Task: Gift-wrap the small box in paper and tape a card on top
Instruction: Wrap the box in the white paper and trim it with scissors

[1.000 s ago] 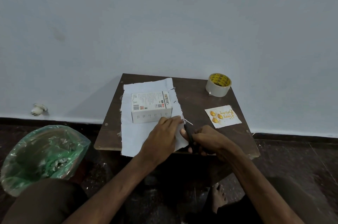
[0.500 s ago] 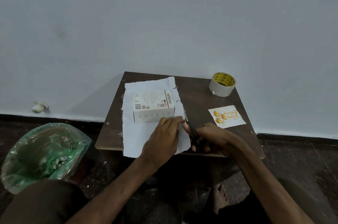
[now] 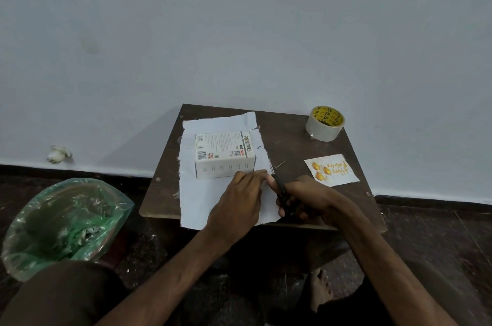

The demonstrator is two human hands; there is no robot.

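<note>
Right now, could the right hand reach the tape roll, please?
Probably yes, once freed: the right hand grips the black scissors at the edge of the paper. Nothing stands between it and the tape roll at the far corner of the table; only the flat card lies nearby.

The left hand (image 3: pixel 237 200) is down flat on the white paper (image 3: pixel 202 200), fingertips pressing the sheet just in front of the white Portronics box (image 3: pixel 225 155), which sits on that paper. The right hand (image 3: pixel 306 196) grips what look like black scissors (image 3: pixel 283 193), dark and hard to read, right at the paper's right edge. Further right on the brown table (image 3: pixel 290 136) lies the card (image 3: pixel 331 169) with 3 yellow balls, and behind it 1 tape roll (image 3: pixel 324 124). A green-lined bin (image 3: pixel 64 221) stands on the floor, left.
</note>
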